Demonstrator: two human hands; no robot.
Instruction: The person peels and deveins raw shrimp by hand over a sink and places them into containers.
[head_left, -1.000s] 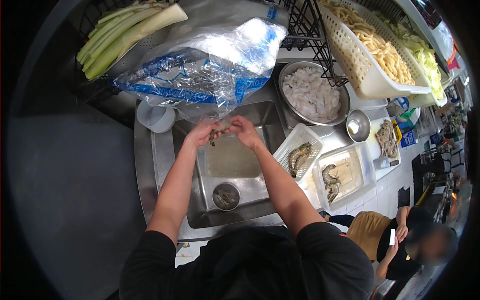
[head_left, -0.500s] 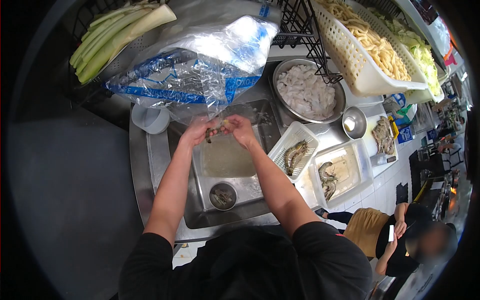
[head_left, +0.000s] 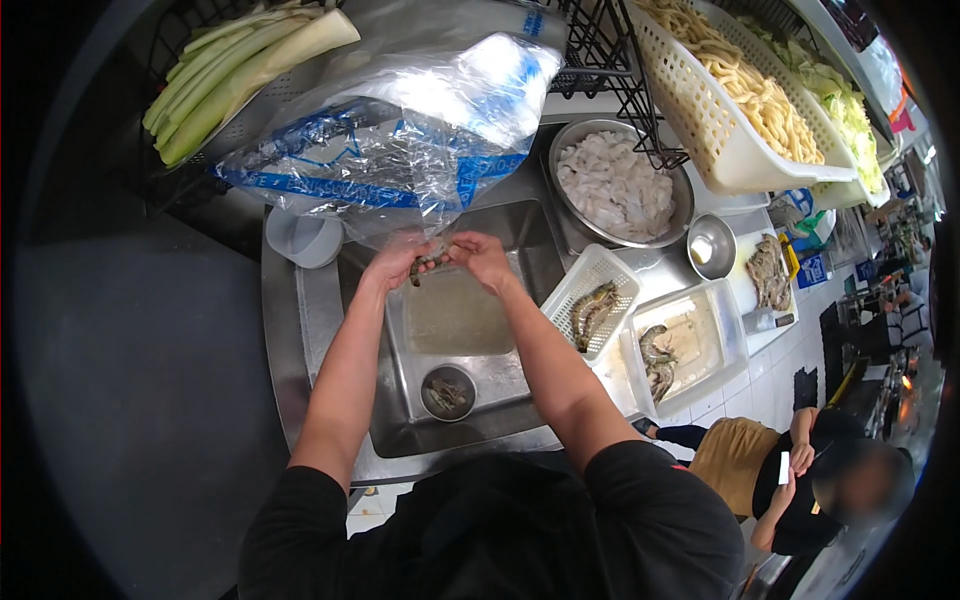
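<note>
Over the metal sink (head_left: 500, 388), in the head view, I see the person's left hand (head_left: 398, 264) closed around a shrimp (head_left: 416, 270), its dark end poking out below the fingers. The right hand (head_left: 482, 258) meets its paler end with fingertips drawn in; whether they pinch it is too small to tell. Little has changed over the last second: both hands stay together above the water, the shrimp between them, so I'd judge the handling of this one unfinished. A small bowl (head_left: 429, 408) with scraps sits in the sink. To the right, more shrimp (head_left: 595, 312) lie in a white basket (head_left: 604, 262), beside a clear tub (head_left: 708, 322).
</note>
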